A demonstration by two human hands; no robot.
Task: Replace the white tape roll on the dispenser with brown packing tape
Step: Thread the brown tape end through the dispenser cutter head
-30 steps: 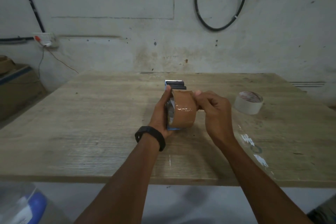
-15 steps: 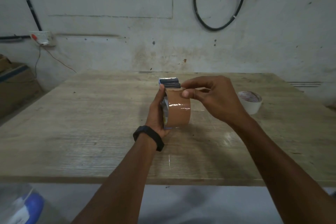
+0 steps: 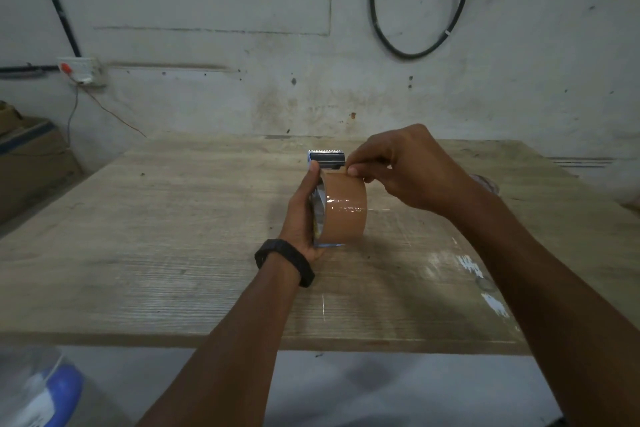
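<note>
At the centre of the frame, the person's left hand (image 3: 304,215) is closed around the side of a tape dispenser (image 3: 326,160), thumb tip pressed near its top, holding it upright just above the wooden table (image 3: 166,225). A brown packing tape roll (image 3: 344,210) sits on the dispenser, its glossy band facing the viewer and catching a streak of light. The right hand (image 3: 408,173) comes in from the right, thumb and forefinger pinched together on the top edge of the brown roll, just below the dispenser's toothed metal blade; whether they grip a loose tape end is too small to tell. A black wristband (image 3: 284,262) circles the left wrist. The dispenser's body is mostly hidden behind the roll and the left palm; only the blade and a sliver of blue at the bottom show. The white tape roll (image 3: 486,184) lies on the table at centre right, almost wholly hidden behind the right wrist, with only a pale edge visible. The tabletop is broad and bare to the left and in front of the hands, its near edge running across the lower third of the frame; white smears mark it lower right. A cardboard box (image 3: 31,163) is cut off at the left edge, and a blurred blue and white object (image 3: 52,392) fills the lower left corner. A black cable loop (image 3: 415,45) hangs on the wall at upper right.
</note>
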